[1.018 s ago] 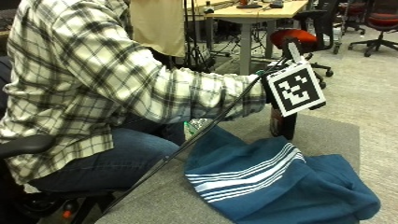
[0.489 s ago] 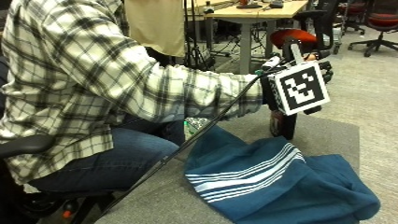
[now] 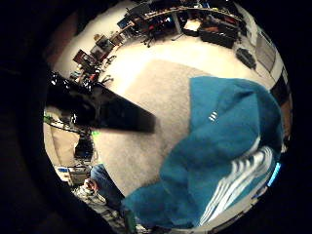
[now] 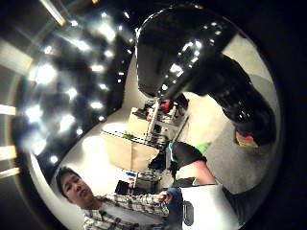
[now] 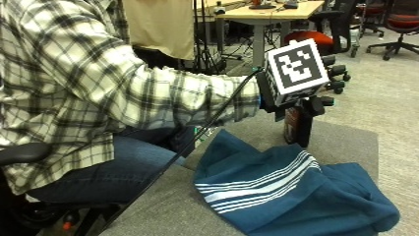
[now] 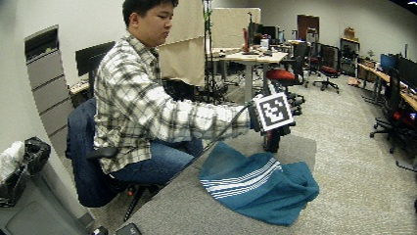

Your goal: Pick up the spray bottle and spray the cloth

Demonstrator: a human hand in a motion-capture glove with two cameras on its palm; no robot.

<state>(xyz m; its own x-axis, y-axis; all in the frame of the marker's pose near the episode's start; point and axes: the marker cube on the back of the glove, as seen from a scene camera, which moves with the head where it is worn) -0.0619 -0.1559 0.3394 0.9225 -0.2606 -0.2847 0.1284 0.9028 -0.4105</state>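
Note:
In the outside view my gloved right hand (image 5: 332, 77) grips the top of a dark spray bottle (image 5: 298, 125) at the far side of the grey table (image 5: 164, 211). The bottle hangs upright under the hand, its base close to the tabletop; whether it touches I cannot tell. A teal cloth with white stripes (image 5: 288, 191) lies crumpled on the table just in front of the bottle. The wide view shows the same hand (image 6: 293, 100), bottle (image 6: 271, 139) and cloth (image 6: 257, 183). The palm views show the glossy black bottle (image 4: 192, 48) (image 3: 97, 109) close by, with the cloth (image 3: 229, 146) below.
The table edge (image 5: 376, 147) runs close to the right of the bottle and cloth. The person's leg (image 5: 118, 167) is against the table's left side. A red office chair (image 5: 308, 37) and a desk (image 5: 268, 10) stand on the carpet behind.
My gloved hand has moved upward a little, still gripping the bottle's top. The cloth has not moved.

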